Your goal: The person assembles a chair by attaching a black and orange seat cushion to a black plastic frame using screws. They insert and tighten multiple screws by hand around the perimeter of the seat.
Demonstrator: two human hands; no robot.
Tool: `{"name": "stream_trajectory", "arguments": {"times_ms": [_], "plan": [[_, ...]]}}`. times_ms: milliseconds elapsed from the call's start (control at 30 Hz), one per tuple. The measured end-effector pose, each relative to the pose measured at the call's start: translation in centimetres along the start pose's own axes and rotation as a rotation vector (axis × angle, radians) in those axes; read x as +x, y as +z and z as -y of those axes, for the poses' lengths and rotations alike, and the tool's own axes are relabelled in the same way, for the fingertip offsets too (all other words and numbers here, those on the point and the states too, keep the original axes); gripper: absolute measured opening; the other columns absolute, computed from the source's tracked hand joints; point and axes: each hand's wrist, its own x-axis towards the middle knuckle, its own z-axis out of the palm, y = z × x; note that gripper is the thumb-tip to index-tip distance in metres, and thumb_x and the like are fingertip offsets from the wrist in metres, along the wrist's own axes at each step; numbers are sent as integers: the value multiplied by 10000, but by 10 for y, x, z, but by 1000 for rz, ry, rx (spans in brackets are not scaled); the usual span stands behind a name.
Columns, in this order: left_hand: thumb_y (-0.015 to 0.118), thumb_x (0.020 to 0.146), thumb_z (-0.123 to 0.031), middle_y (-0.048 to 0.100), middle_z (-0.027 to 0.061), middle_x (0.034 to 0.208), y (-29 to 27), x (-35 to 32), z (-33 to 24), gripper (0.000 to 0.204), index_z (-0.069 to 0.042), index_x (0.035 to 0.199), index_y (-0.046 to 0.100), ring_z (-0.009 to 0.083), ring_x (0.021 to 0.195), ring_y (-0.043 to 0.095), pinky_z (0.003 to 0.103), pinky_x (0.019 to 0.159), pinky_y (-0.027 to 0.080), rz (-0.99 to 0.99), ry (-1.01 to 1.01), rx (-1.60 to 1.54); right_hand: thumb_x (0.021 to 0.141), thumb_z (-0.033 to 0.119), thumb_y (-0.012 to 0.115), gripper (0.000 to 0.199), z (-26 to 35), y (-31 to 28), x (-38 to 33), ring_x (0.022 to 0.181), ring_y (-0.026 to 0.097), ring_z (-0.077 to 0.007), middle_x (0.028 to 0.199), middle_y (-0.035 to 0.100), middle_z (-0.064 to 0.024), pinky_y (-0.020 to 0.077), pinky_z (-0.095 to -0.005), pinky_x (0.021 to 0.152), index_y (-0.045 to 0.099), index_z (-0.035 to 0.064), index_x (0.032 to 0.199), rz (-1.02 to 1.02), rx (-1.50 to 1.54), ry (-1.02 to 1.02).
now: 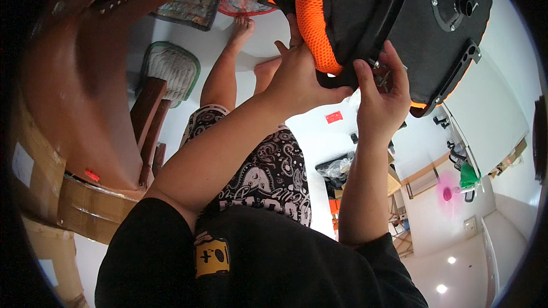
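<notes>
A black chair part (357,8) with an orange mesh edge (315,34) fills the upper right, its black fabric side toward me. Black plastic brackets (390,14) and a round black mechanism plate (448,3) are fixed to it. My left hand (297,80) grips the orange edge, its thumb stretched along a black strip at the lower corner. Beside that thumb, my right hand (381,97) closes thumb and fingers around a small metal bolt (375,64) at the bracket's end. More metal bits show between its fingers, too small to name.
Brown furniture (97,97) and cardboard boxes (85,202) stand at the left. A padded mat (168,68) lies near wooden legs. On the white floor are a red packet (334,117) and plastic-wrapped items (337,168). A green object (469,175) is at the right.
</notes>
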Motion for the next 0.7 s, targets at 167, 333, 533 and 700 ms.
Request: {"name": "stream_trajectory", "arguments": {"times_ms": [167, 333, 533, 700], "plan": [[846, 576, -343, 383, 227, 1278, 10, 0, 14, 992, -15, 1324, 283, 409, 1215, 385, 613, 1006, 242, 32, 36, -117, 748, 62, 768, 508, 3, -2, -2, 814, 553, -59, 994, 611, -23, 465, -187, 751, 576, 22, 1216, 46, -5, 98], [848, 591, -286, 455, 203, 1203, 5, 9, 9, 904, -9, 1287, 342, 372, 1111, 491, 490, 975, 371, 9, 40, -206, 759, 74, 761, 502, -3, 4, 1, 813, 544, -51, 982, 607, -12, 462, -197, 755, 575, 25, 1223, 40, 46, 73], [844, 599, -234, 532, 165, 1085, 13, 7, 3, 692, 17, 1136, 486, 292, 1000, 559, 375, 853, 468, -35, -56, -505, 737, 36, 757, 515, -11, -8, 4, 801, 564, -84, 985, 582, -43, 483, -194, 705, 583, 42, 1222, 101, 146, 60], [838, 609, -234, 553, 122, 1028, 12, 6, 0, 632, -1, 1095, 510, 259, 954, 561, 342, 815, 469, -18, 14, -538, 783, 6, 694, 430, -18, -25, 1, 756, 607, -97, 978, 644, -77, 509, -224, 647, 599, 53, 1199, 86, 8, -148]]}}
